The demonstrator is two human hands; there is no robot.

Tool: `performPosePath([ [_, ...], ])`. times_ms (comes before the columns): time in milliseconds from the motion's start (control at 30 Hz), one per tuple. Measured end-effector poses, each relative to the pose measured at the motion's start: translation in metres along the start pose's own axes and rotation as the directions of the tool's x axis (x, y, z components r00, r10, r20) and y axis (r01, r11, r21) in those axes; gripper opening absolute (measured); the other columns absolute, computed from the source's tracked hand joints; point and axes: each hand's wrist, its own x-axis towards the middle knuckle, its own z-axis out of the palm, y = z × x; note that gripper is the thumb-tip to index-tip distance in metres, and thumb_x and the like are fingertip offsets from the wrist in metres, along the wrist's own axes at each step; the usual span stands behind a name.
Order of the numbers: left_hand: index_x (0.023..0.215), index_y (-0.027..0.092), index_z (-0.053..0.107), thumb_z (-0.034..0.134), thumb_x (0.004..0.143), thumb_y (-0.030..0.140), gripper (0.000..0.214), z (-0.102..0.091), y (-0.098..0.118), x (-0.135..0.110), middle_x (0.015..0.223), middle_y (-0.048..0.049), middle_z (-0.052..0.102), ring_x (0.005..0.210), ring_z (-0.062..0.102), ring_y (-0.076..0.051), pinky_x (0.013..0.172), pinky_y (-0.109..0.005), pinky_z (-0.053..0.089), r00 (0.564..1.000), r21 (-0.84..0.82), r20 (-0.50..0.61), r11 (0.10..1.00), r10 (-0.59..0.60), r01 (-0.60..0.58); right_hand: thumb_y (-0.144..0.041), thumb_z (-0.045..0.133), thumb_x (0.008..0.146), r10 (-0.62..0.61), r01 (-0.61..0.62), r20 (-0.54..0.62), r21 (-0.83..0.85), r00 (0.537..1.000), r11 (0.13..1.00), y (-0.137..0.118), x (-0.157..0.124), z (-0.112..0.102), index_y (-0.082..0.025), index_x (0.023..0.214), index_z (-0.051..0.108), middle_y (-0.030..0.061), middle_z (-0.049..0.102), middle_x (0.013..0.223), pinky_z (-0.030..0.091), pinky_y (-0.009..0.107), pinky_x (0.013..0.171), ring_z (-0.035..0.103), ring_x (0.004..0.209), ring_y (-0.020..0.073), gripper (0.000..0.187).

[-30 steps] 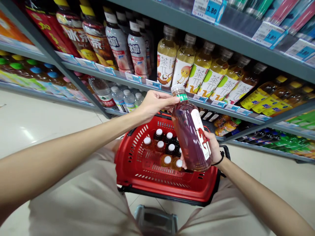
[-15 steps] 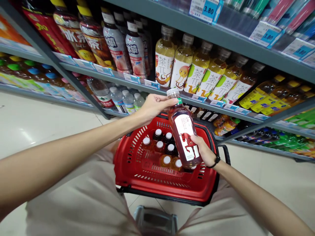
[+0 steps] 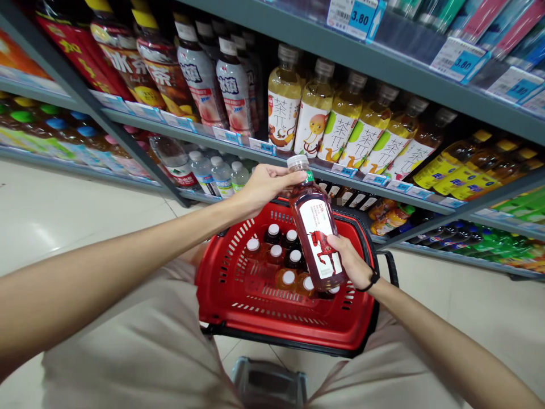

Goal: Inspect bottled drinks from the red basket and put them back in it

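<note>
A red tea bottle (image 3: 315, 224) with a white cap and a white label bearing a red horse is held tilted above a red shopping basket (image 3: 230, 295). My left hand (image 3: 264, 184) pinches its neck just below the cap. My right hand (image 3: 351, 262) wraps around its lower end from the right. Inside the basket stand several white-capped bottles (image 3: 283, 255) of dark and amber drink.
Grey store shelves (image 3: 383, 68) with price tags run across the top, stocked with yellow tea bottles (image 3: 315, 111), pink-labelled bottles (image 3: 232, 85) and water bottles (image 3: 213, 170). Pale tiled floor (image 3: 63, 204) lies to the left. A grey stool edge (image 3: 269, 383) shows between my knees.
The bottle has been rotated so its white horse label faces me, and lowered slightly towards the basket. My right hand shifted from behind the bottle to its lower right side.
</note>
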Motion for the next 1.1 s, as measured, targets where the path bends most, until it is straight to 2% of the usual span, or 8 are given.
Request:
performPosePath([
  [267,0.091,0.014,0.084,0.092,0.066,0.057,0.05,0.0,-0.001,0.001,0.095,-0.0112,0.081,0.081,0.074,-0.019,0.08,-0.031,0.06,1.0,-0.026,0.011,1.0,-0.008,0.008,-0.085,0.079,0.064,-0.007,0.007,0.009,-0.006,1.0,1.0,-0.002,0.001,0.0,-0.012,0.098,0.066,0.0066,0.075,0.08,0.052,0.025,0.056,0.064,0.063,0.0146,0.082],
  [567,0.087,0.016,0.084,0.092,0.068,0.052,0.041,0.0,-0.001,0.001,0.09,-0.0087,0.081,0.072,0.071,-0.015,0.077,-0.029,0.058,1.0,-0.07,0.021,0.998,-0.005,0.006,-0.083,0.076,0.071,-0.031,0.032,0.039,-0.017,0.999,0.999,0.0,0.0,-0.002,-0.013,0.1,0.067,0.0059,0.075,0.079,0.052,0.025,0.058,0.064,0.063,0.0149,0.076],
  [700,0.087,0.015,0.084,0.09,0.071,0.054,0.043,0.0,-0.002,0.001,0.092,-0.0103,0.081,0.075,0.072,-0.017,0.078,-0.031,0.059,1.0,-0.03,0.003,0.999,0.01,-0.01,-0.08,0.075,0.075,-0.042,0.042,0.064,0.001,0.997,0.999,0.002,0.0,-0.003,-0.013,0.099,0.068,0.0057,0.075,0.078,0.05,0.023,0.053,0.062,0.058,0.0131,0.072],
  [800,0.087,0.014,0.083,0.089,0.07,0.056,0.047,0.0,-0.004,0.002,0.095,-0.0123,0.081,0.08,0.074,-0.021,0.079,-0.033,0.06,1.0,-0.004,-0.022,1.0,0.02,-0.02,-0.077,0.075,0.076,-0.011,0.006,0.079,0.057,0.997,0.998,0.005,0.002,-0.004,-0.013,0.102,0.071,0.0077,0.076,0.082,0.053,0.024,0.056,0.066,0.062,0.0156,0.069],
  [867,0.09,0.013,0.083,0.089,0.07,0.058,0.049,-0.001,-0.004,0.002,0.097,-0.0134,0.081,0.084,0.075,-0.023,0.08,-0.035,0.062,0.999,0.003,-0.034,1.0,0.025,-0.025,-0.072,0.074,0.079,0.066,-0.083,0.123,0.143,0.99,0.986,0.005,0.002,-0.004,-0.012,0.106,0.072,0.0092,0.077,0.083,0.057,0.027,0.06,0.07,0.066,0.0187,0.066],
  [967,0.092,0.013,0.083,0.088,0.071,0.061,0.053,-0.002,-0.002,0.003,0.098,-0.0141,0.081,0.088,0.076,-0.024,0.083,-0.036,0.062,0.998,0.002,-0.048,0.999,0.043,-0.043,-0.066,0.06,0.089,0.165,-0.249,0.279,0.299,0.946,0.921,0.001,0.001,-0.004,-0.012,0.118,0.07,0.0133,0.079,0.093,0.063,0.035,0.07,0.075,0.075,0.0234,0.063],
  [1033,0.092,0.013,0.083,0.088,0.071,0.061,0.053,-0.003,-0.001,0.003,0.097,-0.014,0.081,0.088,0.077,-0.023,0.083,-0.036,0.062,0.997,-0.005,-0.05,0.999,0.054,-0.054,-0.066,0.05,0.094,0.162,-0.312,0.383,0.371,0.909,0.875,-0.002,-0.002,-0.004,-0.012,0.125,0.068,0.0157,0.079,0.103,0.064,0.04,0.073,0.076,0.079,0.026,0.065],
  [1100,0.092,0.012,0.082,0.088,0.071,0.061,0.054,-0.004,0.001,0.003,0.094,-0.0139,0.081,0.087,0.077,-0.023,0.083,-0.036,0.062,0.997,-0.002,-0.049,0.999,0.053,-0.053,-0.069,0.051,0.091,0.127,-0.332,0.453,0.409,0.883,0.85,-0.006,-0.005,-0.003,-0.013,0.128,0.066,0.0167,0.078,0.11,0.064,0.043,0.074,0.076,0.082,0.0274,0.069],
])
